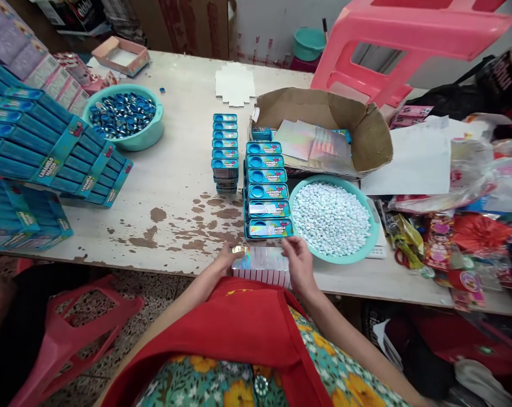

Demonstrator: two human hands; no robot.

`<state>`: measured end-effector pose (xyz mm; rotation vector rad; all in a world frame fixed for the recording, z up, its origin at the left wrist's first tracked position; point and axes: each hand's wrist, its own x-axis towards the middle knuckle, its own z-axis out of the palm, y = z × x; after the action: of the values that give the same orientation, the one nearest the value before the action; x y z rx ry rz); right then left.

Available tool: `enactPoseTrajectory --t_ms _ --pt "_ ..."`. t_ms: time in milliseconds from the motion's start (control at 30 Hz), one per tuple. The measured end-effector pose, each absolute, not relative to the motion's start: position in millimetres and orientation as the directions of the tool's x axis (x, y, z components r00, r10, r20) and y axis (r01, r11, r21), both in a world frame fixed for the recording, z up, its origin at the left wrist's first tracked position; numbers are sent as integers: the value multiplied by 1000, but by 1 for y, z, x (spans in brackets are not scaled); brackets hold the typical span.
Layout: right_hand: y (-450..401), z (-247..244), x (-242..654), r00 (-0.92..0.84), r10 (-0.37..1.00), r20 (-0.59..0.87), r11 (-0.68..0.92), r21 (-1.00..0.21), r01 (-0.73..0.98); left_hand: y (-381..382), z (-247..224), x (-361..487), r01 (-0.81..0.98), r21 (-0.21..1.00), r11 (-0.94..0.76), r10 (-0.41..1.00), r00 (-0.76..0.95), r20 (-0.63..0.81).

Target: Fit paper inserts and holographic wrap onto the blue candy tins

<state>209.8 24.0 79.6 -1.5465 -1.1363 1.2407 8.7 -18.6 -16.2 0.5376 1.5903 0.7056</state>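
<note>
Close to the table's front edge lies a shiny holographic sheet (262, 259), with a row of white and red strips along its lower side. My left hand (227, 258) pinches its left end. At the upper right corner, the thumb and fingertips of my right hand (299, 264) are pressed together; what they hold is too small to make out. Just beyond stands a column of blue candy tins (268, 192) in a tray, lettered "Caramelo Macizo". Shiny strips cover part of the two nearest tins. Another stack of blue tins (225, 152) stands to the left.
Right of the tins is a turquoise basin (368, 249) of pale candies, with a torn cardboard box (377, 144) behind it. Another basin (154, 135) holds blue metallic pieces. Stacked blue packs (48, 141) fill the left; plastic wrappers (463, 226) clutter the right.
</note>
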Motion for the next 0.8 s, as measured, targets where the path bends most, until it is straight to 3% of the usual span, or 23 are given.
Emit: enactPoseTrajectory --t_ms 67,167,333,467,633,733,800 --pt "9 57 213 -15 957 -290 -276 -923 267 -16 -20 14 -164 755 635 733 -182 -656" --pt "0 38 209 -154 963 -223 -142 -899 413 -7 -15 10 -119 839 531 836 -88 -541" --pt "6 26 190 -432 901 28 300 -760 577 1 -5 1 183 854 486 871 -22 -491" --pt "7 13 181 -579 815 18 493 -547 676 1 -1 2 426 816 391 900 11 -436" --pt "4 3 188 -753 657 -21 697 -362 619 4 0 5 514 759 399 894 -34 -447" --pt "2 2 194 -828 561 -12 773 -352 528 7 2 6 531 742 409 890 -52 -453" --pt "2 4 195 -817 576 21 757 -390 523 8 3 6 543 733 409 888 -52 -457"
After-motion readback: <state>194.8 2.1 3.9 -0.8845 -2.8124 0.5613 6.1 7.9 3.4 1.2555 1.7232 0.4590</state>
